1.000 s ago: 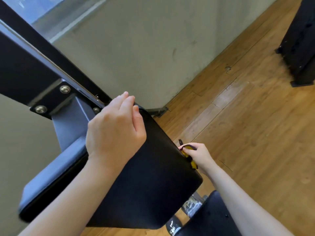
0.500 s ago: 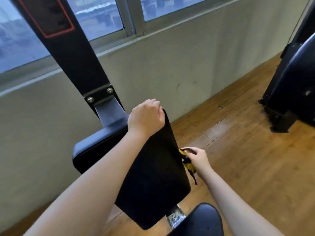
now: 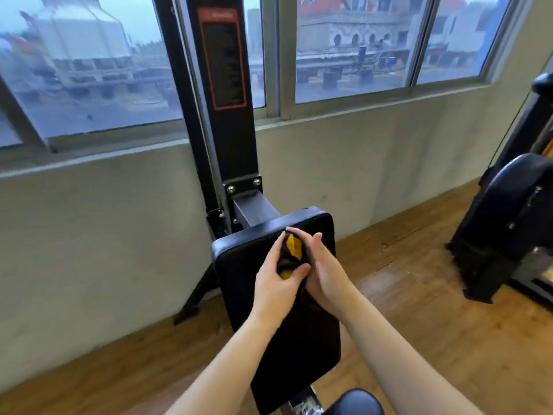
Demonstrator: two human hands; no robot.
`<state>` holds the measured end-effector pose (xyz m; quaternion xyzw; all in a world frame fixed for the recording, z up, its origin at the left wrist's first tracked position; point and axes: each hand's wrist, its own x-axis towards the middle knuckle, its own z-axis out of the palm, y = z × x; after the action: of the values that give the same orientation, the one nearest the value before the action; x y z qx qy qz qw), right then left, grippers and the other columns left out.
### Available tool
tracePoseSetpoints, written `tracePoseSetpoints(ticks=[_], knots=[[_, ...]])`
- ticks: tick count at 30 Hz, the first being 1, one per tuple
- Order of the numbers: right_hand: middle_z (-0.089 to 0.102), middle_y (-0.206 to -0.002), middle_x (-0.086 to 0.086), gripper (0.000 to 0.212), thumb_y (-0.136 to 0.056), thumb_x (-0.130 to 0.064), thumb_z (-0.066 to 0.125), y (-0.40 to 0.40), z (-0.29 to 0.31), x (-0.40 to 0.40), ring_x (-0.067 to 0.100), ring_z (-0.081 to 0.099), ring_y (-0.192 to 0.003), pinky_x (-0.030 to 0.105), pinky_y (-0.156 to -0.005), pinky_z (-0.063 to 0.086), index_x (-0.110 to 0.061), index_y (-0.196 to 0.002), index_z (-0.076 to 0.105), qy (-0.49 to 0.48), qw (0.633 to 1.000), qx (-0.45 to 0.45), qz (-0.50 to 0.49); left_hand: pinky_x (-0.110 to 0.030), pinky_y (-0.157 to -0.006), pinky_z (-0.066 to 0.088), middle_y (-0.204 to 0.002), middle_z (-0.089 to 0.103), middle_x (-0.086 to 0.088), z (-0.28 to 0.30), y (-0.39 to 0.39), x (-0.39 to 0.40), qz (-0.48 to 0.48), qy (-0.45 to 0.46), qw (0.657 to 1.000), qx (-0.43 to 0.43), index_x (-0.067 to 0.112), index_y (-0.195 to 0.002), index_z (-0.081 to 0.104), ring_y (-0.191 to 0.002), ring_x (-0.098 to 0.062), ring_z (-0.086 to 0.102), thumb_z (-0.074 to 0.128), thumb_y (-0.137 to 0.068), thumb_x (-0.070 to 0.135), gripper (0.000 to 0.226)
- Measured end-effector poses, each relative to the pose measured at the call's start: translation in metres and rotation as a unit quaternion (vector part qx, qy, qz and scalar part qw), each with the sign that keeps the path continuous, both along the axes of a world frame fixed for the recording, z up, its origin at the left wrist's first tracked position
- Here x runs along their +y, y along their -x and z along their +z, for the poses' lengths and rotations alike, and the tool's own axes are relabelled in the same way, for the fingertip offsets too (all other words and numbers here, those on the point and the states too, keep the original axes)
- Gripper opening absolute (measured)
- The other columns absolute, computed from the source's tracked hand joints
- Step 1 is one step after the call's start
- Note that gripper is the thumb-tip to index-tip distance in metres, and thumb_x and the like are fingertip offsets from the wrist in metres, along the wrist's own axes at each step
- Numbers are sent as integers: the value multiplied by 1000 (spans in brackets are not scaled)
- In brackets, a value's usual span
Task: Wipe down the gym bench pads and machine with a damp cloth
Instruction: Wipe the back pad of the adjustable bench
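**Ana:** Hands have come together, then? A second ago they were well apart.

**Ben:** Yes. The left hand [image 3: 278, 283] was resting on the top edge of the black back pad [image 3: 239, 265], and the right hand [image 3: 324, 275] was off at the pad's 3 o'clock side, pinching the cloth. Now both meet over the pad's upper half, and the view has lifted to take in the upright column [image 3: 224, 115] and the windows [image 3: 353, 49].

**Ana:** And the cloth?

**Ben:** The yellow and black cloth [image 3: 291, 250] sits bunched between the two hands. The left hand's fingers and thumb curl round it from 9 o'clock; the right hand lies against it at 3 o'clock with fingers fairly straight, so I cannot tell whether it truly grips.

**Ana:** Meaning?

**Ben:** My guess is regathering or refolding before the next pass. The cloth looks held just in front of the pad; contact I cannot confirm. The seat pad [image 3: 356, 402] at 6 o'clock awaits.
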<state>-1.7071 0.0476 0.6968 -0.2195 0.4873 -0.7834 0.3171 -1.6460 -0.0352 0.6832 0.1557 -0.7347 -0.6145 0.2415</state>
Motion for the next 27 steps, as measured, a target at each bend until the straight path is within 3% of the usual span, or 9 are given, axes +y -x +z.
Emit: tracePoseSetpoints(ticks=[2,4,7,9,13,16,20,23,27], knots=[[67,-104,0,36,-91,-49,47,-11,1,-26,17,64,-98,33,-84,51,-25,-114,61,-74,993,90,4,-28,-61,58,-96,69,1,3,-30,-34,63,-20,998,-4,15,-118,62,-80,-10,69,64,-88,8,31],[65,-97,-5,21,-92,-34,54,-16,1,-53,9,62,-88,20,-75,48,-23,-108,64,-173,947,251,-100,-24,-50,55,-85,67,3,4,-58,-69,151,-52,987,12,12,-109,65,-66,-8,65,62,-89,4,21],[66,-95,-4,16,-91,-17,59,-21,5,-87,5,57,-86,11,-76,44,-12,-104,67,-215,868,384,-230,-7,-52,46,-84,63,2,12,-88,-105,232,-52,971,27,10,-110,64,-72,-7,60,61,-89,1,23],[66,-97,-2,14,-88,-13,61,-18,7,-102,5,53,-91,10,-80,41,-11,-100,68,-216,834,446,-241,-4,-54,45,-85,63,5,18,-94,-117,228,-66,971,30,11,-111,64,-74,-5,60,60,-90,2,23],[66,-109,1,24,-84,-10,65,-10,-14,-102,11,53,-108,23,-99,41,-10,-108,68,-277,771,542,-185,-38,-75,59,-89,69,2,23,-73,-135,186,-105,976,29,11,-113,67,-78,-13,65,63,-89,7,24],[67,-112,2,25,-86,-8,64,-10,-20,-98,10,55,-111,10,-98,36,-10,-110,69,-284,778,522,-201,-43,-92,52,-99,70,-2,16,-50,-140,172,-80,982,-3,11,-114,68,-95,-21,65,66,-87,9,28],[70,-104,0,19,-85,-9,66,-7,-15,-106,0,54,-100,-4,-87,32,-10,-102,72,-273,808,473,-221,-33,-91,50,-88,66,4,-10,-34,-130,187,-64,980,0,7,-107,69,-88,-13,61,64,-87,6,20],[69,-100,-3,17,-83,-9,68,-6,-23,-110,1,52,-96,-1,-87,33,-11,-99,72,-273,787,499,-239,-27,-83,48,-89,67,-1,-42,-41,-118,216,-118,969,7,4,-103,70,-90,-17,62,63,-87,2,17],[67,-91,-2,9,-84,-11,61,-9,-38,-120,11,53,-90,16,-89,33,-11,-91,67,-256,751,534,-292,-25,-81,47,-88,67,2,-81,-56,-110,184,-173,965,-70,9,-103,69,-96,-22,64,65,-87,4,17]])
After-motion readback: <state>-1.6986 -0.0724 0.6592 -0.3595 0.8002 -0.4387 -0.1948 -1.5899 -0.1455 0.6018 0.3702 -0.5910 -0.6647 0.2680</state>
